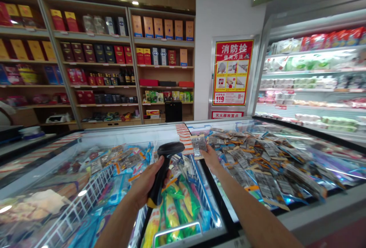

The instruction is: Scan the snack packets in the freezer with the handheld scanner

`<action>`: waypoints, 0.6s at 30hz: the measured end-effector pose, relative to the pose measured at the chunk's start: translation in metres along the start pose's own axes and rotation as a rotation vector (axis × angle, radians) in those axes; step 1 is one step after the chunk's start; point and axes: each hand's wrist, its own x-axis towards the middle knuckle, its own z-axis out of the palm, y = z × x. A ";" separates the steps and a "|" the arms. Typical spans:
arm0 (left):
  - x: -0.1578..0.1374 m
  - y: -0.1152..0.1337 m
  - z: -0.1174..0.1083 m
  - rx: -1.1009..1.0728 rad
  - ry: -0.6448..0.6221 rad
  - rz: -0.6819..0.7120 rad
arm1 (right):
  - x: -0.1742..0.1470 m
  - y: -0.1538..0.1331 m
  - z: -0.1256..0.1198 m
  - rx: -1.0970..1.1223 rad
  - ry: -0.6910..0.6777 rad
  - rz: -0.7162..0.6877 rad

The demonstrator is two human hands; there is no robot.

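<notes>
My left hand [148, 179] is wrapped round the handle of a black barcode scanner [158, 179] with a yellow base end, its head up over the freezer. Between the fingers of my right hand [211, 158] is a small flat packet [198, 145], printed grey and white, held up near the freezer's middle divider. Many similar packets [265, 183] lie piled on the glass to the right of my right hand. Below the scanner, under the glass, yellow and green corn packs [174, 210] fill a wire basket [197, 175].
The chest freezer [237, 232] spans the front, with another wire basket [77, 212] and frozen bags at left. Behind stand wooden shelves [164, 73] of boxes and bottles. A red fire-hydrant poster [233, 73] hangs on the pillar. A lit refrigerated cabinet [314, 73] stands right.
</notes>
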 end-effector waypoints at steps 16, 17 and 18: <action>0.003 -0.004 0.000 0.050 -0.021 0.033 | -0.003 -0.001 0.000 0.040 -0.007 0.019; 0.002 -0.003 0.000 0.049 -0.016 0.032 | -0.002 0.000 0.000 0.054 -0.011 0.014; 0.002 -0.003 0.001 0.045 -0.009 0.030 | -0.002 0.001 0.000 0.063 -0.015 0.012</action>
